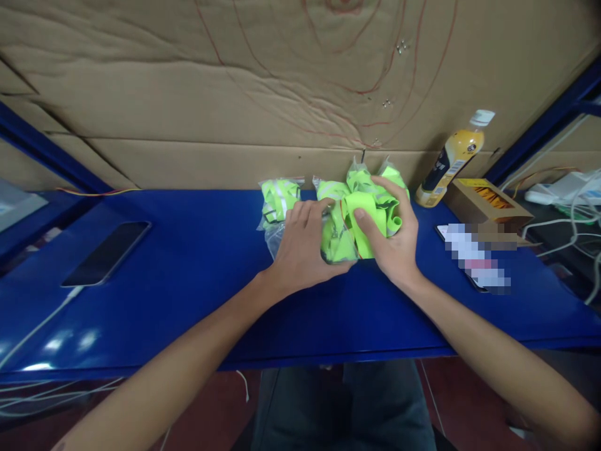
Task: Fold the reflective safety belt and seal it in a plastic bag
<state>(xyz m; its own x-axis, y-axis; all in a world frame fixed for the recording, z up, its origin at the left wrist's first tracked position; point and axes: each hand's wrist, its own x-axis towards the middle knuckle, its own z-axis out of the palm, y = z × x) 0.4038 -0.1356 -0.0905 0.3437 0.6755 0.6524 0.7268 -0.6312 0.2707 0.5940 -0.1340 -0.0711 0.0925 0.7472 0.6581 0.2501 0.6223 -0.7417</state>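
Note:
A folded fluorescent yellow-green reflective vest (369,219) sits between my hands, just above the blue tabletop, partly inside a clear plastic bag (339,244). My left hand (300,250) is closed around the bag's left side, and its clear film sticks out behind the wrist. My right hand (397,241) grips the exposed folds on the right, with the thumb on top and the fingers behind. Just beyond my hands lie several bagged bundles of the same colour; one bag (282,199) at the left shows silver stripes. My fingers partly hide the others.
On the blue table (197,250), a dark phone (107,254) with a white cable lies left. An orange drink bottle (451,163), an open cardboard box (488,203) and another phone (472,257) stand or lie right. Cardboard (164,113) with red curves backs the table.

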